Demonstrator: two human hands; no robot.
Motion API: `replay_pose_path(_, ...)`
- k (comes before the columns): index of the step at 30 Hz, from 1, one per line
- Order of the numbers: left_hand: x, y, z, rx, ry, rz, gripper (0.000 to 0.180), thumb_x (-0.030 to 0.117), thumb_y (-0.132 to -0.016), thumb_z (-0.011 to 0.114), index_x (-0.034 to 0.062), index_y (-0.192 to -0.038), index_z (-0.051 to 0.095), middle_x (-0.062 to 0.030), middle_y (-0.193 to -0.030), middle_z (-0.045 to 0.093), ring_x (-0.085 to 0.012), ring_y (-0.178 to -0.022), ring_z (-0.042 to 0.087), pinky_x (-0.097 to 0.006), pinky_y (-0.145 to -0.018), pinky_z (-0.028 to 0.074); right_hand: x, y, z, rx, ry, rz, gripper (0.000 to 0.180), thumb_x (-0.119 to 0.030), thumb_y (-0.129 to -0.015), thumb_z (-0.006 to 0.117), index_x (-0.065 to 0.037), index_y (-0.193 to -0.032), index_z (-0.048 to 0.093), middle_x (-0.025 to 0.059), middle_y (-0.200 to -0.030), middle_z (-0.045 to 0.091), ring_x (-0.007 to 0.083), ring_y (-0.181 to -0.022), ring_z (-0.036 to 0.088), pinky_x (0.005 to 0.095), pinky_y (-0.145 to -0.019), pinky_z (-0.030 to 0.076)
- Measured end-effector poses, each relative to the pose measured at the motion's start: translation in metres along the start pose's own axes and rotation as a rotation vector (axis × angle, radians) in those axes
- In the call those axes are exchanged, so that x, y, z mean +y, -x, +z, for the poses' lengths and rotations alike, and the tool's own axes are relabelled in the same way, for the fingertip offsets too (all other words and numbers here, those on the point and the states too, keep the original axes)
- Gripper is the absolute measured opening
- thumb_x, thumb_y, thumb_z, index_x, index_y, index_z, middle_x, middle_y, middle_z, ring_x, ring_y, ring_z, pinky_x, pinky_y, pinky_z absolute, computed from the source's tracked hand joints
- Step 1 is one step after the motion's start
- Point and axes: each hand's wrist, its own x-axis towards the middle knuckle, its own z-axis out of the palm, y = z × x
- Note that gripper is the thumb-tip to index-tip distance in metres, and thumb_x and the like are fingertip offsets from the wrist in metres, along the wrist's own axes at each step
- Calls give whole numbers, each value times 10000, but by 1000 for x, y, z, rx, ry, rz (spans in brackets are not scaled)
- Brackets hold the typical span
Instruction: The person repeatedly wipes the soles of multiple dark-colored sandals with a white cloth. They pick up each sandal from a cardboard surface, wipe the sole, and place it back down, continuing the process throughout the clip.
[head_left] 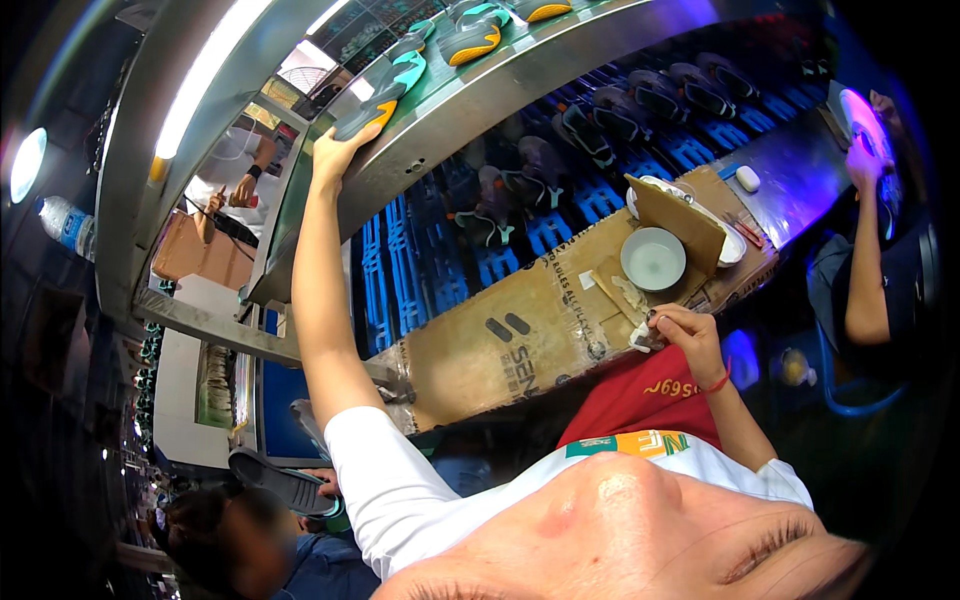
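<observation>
My left arm stretches up to a raised green-topped shelf, where my left hand (338, 155) is closed on the near end of a shoe sole (368, 118), grey with yellow and teal edging. Low over the cardboard, my right hand (692, 345) pinches a small object with a dark tip, too small to name; a whitish piece (642, 337) shows just below the fingertips. Beside it stands a round bowl (653, 258) with pale liquid. A crumpled whitish scrap and a flat stick lie between the bowl and my right hand.
More soles (470, 43) rest along the raised shelf. Below it, several dark shoes (620, 110) sit on a blue-lit roller conveyor. A cardboard sheet (470, 330) covers the ledge, with an upright cardboard flap (680, 220) and white shoe behind the bowl. Co-workers stand at right and left.
</observation>
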Motion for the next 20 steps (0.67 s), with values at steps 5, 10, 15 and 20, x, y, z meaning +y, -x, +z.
replay_pose_path(5,14,-41,53,85,-161,-37,770,468,-568,859,-75,-1072,648,-166,-1004,680,-207,-903,654,-310,-813,489,1,7,-4,46,-37,37,137,-50,-890,600,55,-883,687,56,-920,657,96,-830,590,218,-718,462)
replay_pose_path(10,-7,-85,80,154,-265,239,1391,692,-649,700,-127,-1405,-133,-413,-1405,229,-430,-1349,291,-407,-1137,182,-2,14,-8,34,91,-38,131,-57,-883,615,51,-895,690,71,-914,662,107,-833,606,223,-723,472)
replay_pose_path(15,42,26,133,477,-408,686,1071,522,-780,684,-125,-1397,93,-312,-1382,215,-425,-1338,154,-634,-1067,67,4,31,-26,45,147,-6,114,-54,-868,636,30,-910,700,70,-899,659,117,-800,611,232,-718,483)
replay_pose_path(20,42,160,168,479,-166,872,1021,469,-767,714,-111,-1400,161,-304,-1411,242,-410,-1315,234,-556,-1087,137,12,40,-29,30,114,-19,129,-56,-874,630,19,-945,707,77,-919,668,126,-821,623,231,-734,493)
